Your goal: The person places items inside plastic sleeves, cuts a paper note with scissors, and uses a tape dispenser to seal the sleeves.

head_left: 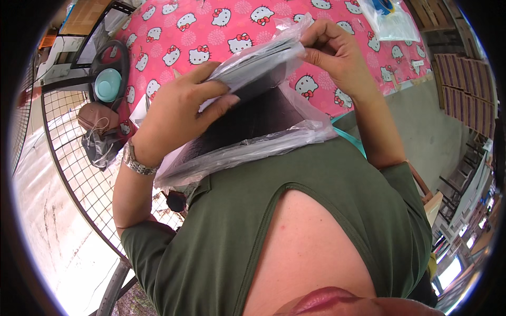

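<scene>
Left hand [179,108] gripping left end of plastic-wrapped packet [258,62]; right hand [337,59] pinching right corner. Packet at near side of pink tablecloth [216,38]. Probably light, bendy, slippery; hold both ends.

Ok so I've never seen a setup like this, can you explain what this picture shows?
There's no robot here, just a person's bare hands. A wide fisheye camera on their head looks down, so edges bend and their green top fills the bottom.

The left hand, with a metal-banded watch at its wrist, holds one end of a thin plastic-wrapped bundle. The right hand pinches the other end. Below shows a dark panel edged with clear film.

Beyond lies a pink patterned cloth, with a clear plastic bag on it.
</scene>
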`<action>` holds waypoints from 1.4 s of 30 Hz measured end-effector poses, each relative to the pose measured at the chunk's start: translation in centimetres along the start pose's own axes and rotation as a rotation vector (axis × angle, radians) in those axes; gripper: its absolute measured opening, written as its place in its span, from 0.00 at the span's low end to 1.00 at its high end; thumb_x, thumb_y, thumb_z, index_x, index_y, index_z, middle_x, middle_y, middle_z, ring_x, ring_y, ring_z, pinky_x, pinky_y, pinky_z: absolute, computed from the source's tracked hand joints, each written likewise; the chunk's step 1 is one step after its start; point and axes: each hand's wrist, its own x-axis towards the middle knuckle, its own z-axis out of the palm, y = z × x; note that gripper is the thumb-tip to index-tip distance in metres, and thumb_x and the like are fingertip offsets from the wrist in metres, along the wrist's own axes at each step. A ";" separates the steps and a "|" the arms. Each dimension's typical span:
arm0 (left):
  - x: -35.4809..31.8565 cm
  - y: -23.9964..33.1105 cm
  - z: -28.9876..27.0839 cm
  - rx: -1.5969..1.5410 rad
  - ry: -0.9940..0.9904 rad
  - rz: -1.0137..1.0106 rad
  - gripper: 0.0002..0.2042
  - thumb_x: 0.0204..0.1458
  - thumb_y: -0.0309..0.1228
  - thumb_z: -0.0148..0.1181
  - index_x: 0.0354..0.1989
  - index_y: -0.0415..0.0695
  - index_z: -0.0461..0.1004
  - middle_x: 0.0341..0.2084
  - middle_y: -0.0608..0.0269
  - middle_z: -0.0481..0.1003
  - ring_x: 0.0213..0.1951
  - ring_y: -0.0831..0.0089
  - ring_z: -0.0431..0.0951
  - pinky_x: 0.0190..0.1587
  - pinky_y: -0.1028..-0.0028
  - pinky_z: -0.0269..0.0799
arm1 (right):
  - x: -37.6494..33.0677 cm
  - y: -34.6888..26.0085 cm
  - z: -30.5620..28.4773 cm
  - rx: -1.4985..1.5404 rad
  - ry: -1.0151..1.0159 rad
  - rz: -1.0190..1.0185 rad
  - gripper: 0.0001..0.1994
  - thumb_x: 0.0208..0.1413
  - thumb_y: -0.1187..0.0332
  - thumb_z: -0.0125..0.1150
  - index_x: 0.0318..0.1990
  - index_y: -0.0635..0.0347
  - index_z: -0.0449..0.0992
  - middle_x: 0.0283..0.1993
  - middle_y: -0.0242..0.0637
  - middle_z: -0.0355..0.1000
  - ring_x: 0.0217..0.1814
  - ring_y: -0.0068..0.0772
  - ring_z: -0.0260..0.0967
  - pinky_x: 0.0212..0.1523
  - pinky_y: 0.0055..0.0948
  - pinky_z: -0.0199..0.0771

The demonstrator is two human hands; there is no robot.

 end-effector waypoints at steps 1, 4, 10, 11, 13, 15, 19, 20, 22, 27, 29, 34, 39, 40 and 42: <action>-0.1 -0.3 0.0 0.021 -0.013 -0.030 0.09 0.51 0.35 0.62 0.31 0.43 0.77 0.40 0.54 0.74 0.33 0.56 0.77 0.34 0.64 0.72 | -0.1 -0.2 0.2 -0.055 0.065 -0.023 0.08 0.51 0.80 0.64 0.35 0.61 0.70 0.34 0.26 0.68 0.37 0.15 0.65 0.40 0.20 0.68; 0.0 -0.5 0.3 0.024 0.040 0.008 0.06 0.50 0.30 0.62 0.30 0.40 0.75 0.31 0.55 0.71 0.25 0.59 0.73 0.28 0.65 0.68 | -1.1 -1.0 -0.9 -0.093 0.017 -0.100 0.08 0.51 0.80 0.62 0.37 0.61 0.72 0.36 0.29 0.69 0.41 0.20 0.67 0.42 0.21 0.69; 0.2 -0.6 0.5 0.130 0.074 -0.020 0.07 0.51 0.31 0.60 0.27 0.42 0.72 0.32 0.59 0.72 0.29 0.56 0.74 0.29 0.62 0.69 | -2.4 -3.5 -1.6 -0.125 -0.570 0.023 0.05 0.51 0.72 0.64 0.31 0.64 0.76 0.33 0.36 0.71 0.36 0.27 0.69 0.40 0.25 0.68; 0.2 -0.5 0.5 0.148 0.083 -0.017 0.06 0.51 0.31 0.60 0.28 0.43 0.71 0.31 0.59 0.72 0.28 0.56 0.74 0.29 0.63 0.69 | -2.5 -3.7 -1.6 -0.160 -0.626 0.051 0.05 0.52 0.71 0.64 0.31 0.64 0.76 0.33 0.36 0.72 0.36 0.28 0.69 0.39 0.26 0.68; 0.2 -0.5 0.5 0.165 0.081 -0.023 0.05 0.51 0.30 0.60 0.32 0.44 0.72 0.31 0.59 0.72 0.28 0.57 0.74 0.29 0.63 0.69 | -2.5 -3.9 -1.3 -0.233 -0.738 0.108 0.07 0.53 0.69 0.64 0.30 0.65 0.76 0.33 0.38 0.72 0.35 0.29 0.69 0.37 0.28 0.68; 0.2 -0.4 0.6 0.158 0.102 -0.006 0.07 0.51 0.28 0.59 0.38 0.45 0.73 0.32 0.57 0.72 0.29 0.57 0.75 0.29 0.64 0.70 | -2.7 -3.2 -1.3 -0.177 -0.739 0.118 0.07 0.53 0.69 0.63 0.30 0.65 0.75 0.32 0.37 0.71 0.34 0.29 0.68 0.35 0.28 0.67; 0.4 0.3 0.5 0.093 0.126 0.034 0.17 0.51 0.23 0.57 0.51 0.49 0.74 0.40 0.50 0.74 0.33 0.53 0.77 0.34 0.65 0.73 | -2.6 -2.5 -1.1 -0.111 -0.673 0.034 0.07 0.56 0.70 0.60 0.32 0.65 0.72 0.30 0.34 0.69 0.32 0.26 0.65 0.34 0.26 0.65; 0.3 0.3 0.5 0.075 0.118 0.032 0.19 0.51 0.22 0.55 0.53 0.50 0.73 0.43 0.49 0.74 0.35 0.52 0.77 0.35 0.65 0.73 | -2.4 -2.8 -1.0 -0.139 -0.670 0.094 0.06 0.56 0.71 0.59 0.33 0.65 0.72 0.30 0.33 0.69 0.31 0.24 0.64 0.33 0.25 0.64; 0.2 0.4 0.3 0.118 0.053 0.057 0.20 0.51 0.19 0.52 0.53 0.51 0.74 0.44 0.48 0.73 0.36 0.52 0.77 0.38 0.65 0.73 | -2.0 -3.8 -0.7 -0.199 -0.657 0.213 0.05 0.58 0.72 0.56 0.34 0.65 0.70 0.29 0.31 0.68 0.29 0.21 0.62 0.31 0.23 0.63; -0.4 -0.3 0.2 0.101 -0.007 0.106 0.16 0.50 0.21 0.52 0.47 0.48 0.76 0.45 0.50 0.72 0.37 0.53 0.77 0.39 0.63 0.73 | -2.3 -2.4 0.1 -0.125 -0.399 0.161 0.05 0.62 0.72 0.52 0.40 0.65 0.71 0.32 0.30 0.70 0.28 0.17 0.65 0.26 0.20 0.64; -0.3 0.0 0.0 -0.012 0.003 0.062 0.10 0.50 0.26 0.56 0.41 0.46 0.77 0.44 0.55 0.73 0.36 0.56 0.76 0.37 0.63 0.72 | -1.7 -2.9 0.7 -0.142 -0.341 0.221 0.06 0.63 0.73 0.51 0.42 0.65 0.71 0.33 0.31 0.71 0.28 0.18 0.67 0.27 0.20 0.66; -0.3 -0.2 -0.4 0.014 -0.065 0.108 0.10 0.49 0.31 0.60 0.39 0.44 0.76 0.43 0.55 0.72 0.37 0.57 0.76 0.38 0.63 0.72 | -1.3 -2.1 1.6 -0.007 -0.150 0.240 0.06 0.62 0.75 0.51 0.44 0.63 0.71 0.36 0.34 0.72 0.30 0.21 0.70 0.32 0.21 0.70; -0.4 -0.5 0.0 0.173 -0.087 0.010 0.11 0.50 0.31 0.62 0.38 0.38 0.75 0.44 0.45 0.71 0.35 0.50 0.75 0.37 0.61 0.71 | -2.1 -2.3 0.2 -0.100 -0.172 -0.169 0.10 0.54 0.75 0.59 0.44 0.63 0.73 0.40 0.37 0.71 0.34 0.27 0.70 0.35 0.25 0.69; -0.3 -0.7 0.2 0.173 -0.071 0.017 0.11 0.50 0.31 0.61 0.38 0.38 0.75 0.43 0.46 0.71 0.35 0.51 0.75 0.37 0.60 0.70 | -2.2 -2.9 -0.6 -0.193 -0.258 -0.273 0.10 0.52 0.74 0.61 0.43 0.63 0.74 0.41 0.38 0.71 0.35 0.29 0.70 0.35 0.26 0.69; -0.4 -0.8 0.5 0.180 -0.049 0.019 0.11 0.50 0.31 0.61 0.40 0.39 0.75 0.44 0.47 0.71 0.34 0.51 0.74 0.36 0.60 0.70 | -2.4 -4.1 -1.3 -0.187 -0.491 -0.143 0.10 0.49 0.73 0.63 0.40 0.63 0.77 0.38 0.37 0.71 0.35 0.30 0.69 0.35 0.28 0.69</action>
